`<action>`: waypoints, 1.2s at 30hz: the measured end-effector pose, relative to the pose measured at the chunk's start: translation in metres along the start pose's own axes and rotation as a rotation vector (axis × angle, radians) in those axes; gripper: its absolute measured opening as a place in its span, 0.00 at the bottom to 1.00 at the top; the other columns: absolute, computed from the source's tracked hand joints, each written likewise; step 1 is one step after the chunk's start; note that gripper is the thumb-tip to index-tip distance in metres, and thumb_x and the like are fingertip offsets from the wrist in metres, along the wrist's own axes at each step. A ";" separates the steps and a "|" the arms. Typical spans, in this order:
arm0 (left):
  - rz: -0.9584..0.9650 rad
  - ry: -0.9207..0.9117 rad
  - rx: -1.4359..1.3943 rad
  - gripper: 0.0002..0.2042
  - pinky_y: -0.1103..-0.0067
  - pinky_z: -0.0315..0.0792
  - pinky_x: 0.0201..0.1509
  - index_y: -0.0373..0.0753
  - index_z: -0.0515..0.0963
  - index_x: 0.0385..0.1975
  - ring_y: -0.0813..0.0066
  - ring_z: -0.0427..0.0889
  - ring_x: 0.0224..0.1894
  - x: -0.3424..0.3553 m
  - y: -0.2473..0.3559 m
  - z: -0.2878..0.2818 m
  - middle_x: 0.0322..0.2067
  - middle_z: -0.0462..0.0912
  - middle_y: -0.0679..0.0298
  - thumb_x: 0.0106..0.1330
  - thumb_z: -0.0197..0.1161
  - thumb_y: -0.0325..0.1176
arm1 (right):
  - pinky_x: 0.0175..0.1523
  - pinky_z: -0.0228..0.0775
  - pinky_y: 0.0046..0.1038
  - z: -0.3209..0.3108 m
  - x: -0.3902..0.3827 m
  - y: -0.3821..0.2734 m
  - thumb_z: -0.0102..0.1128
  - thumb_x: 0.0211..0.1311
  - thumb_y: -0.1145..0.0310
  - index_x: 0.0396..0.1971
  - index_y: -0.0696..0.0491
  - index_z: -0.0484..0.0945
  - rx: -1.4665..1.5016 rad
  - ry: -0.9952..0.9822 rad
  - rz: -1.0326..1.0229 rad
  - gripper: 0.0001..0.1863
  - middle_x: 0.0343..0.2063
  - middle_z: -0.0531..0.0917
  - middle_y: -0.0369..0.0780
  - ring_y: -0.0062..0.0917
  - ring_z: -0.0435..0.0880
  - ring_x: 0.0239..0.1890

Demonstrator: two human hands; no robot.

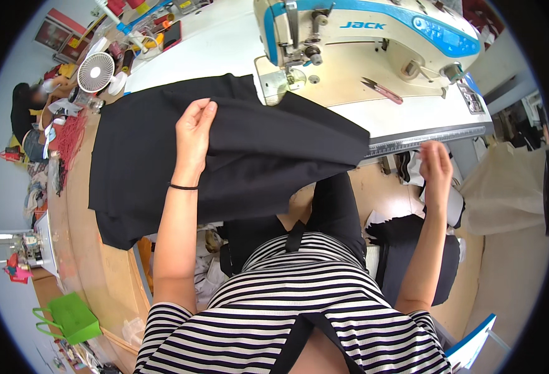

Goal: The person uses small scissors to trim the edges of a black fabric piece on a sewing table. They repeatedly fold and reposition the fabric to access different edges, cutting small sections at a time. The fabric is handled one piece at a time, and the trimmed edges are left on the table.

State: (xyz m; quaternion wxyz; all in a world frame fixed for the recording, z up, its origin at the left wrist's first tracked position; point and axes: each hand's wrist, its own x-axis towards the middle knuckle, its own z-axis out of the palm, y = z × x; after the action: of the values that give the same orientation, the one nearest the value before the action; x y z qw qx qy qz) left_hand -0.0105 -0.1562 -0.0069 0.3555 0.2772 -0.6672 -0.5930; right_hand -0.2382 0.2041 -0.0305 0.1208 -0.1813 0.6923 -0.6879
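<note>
Pinching black fabric (134, 140), left hand (193, 134), right hand (436, 167) apart

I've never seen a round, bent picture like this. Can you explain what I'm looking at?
It's from a wide fisheye camera worn on the head, looking down, which bends straight edges. There's no robot. The wearer's bare left hand pinches black cloth spread across the table, in front of a white-and-blue sewing machine. The right hand is off the cloth, near a ruler strip, and blurred, so I can't tell if it holds anything. Snips lie near the machine.
</note>
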 end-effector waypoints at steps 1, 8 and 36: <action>0.003 -0.014 0.008 0.09 0.90 0.66 0.43 0.33 0.75 0.38 0.89 0.73 0.36 0.002 0.001 0.000 0.32 0.77 0.71 0.63 0.58 0.31 | 0.21 0.51 0.15 0.010 -0.004 -0.006 0.49 0.65 0.65 0.32 0.55 0.78 -0.298 -0.007 -0.028 0.11 0.17 0.74 0.30 0.10 0.58 0.14; 0.083 0.048 0.032 0.08 0.91 0.66 0.44 0.32 0.75 0.40 0.89 0.72 0.37 0.008 0.015 -0.012 0.34 0.77 0.71 0.64 0.57 0.29 | 0.30 0.62 0.20 0.029 -0.017 -0.010 0.58 0.58 0.62 0.26 0.56 0.77 -0.197 -0.555 0.122 0.11 0.21 0.76 0.32 0.15 0.69 0.23; -0.051 0.025 0.389 0.09 0.85 0.67 0.43 0.35 0.75 0.42 0.83 0.75 0.37 0.012 -0.021 -0.059 0.34 0.79 0.67 0.64 0.56 0.31 | 0.42 0.62 0.33 0.001 -0.030 -0.007 0.61 0.51 0.65 0.32 0.54 0.77 -1.317 -0.123 -0.323 0.10 0.32 0.79 0.37 0.33 0.77 0.30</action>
State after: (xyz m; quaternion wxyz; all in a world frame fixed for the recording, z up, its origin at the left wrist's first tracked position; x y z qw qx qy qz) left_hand 0.0289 -0.2041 -0.0237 0.2884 0.3651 -0.7573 -0.4582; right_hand -0.2096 0.2158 -0.0262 -0.0799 -0.3570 0.9228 -0.1208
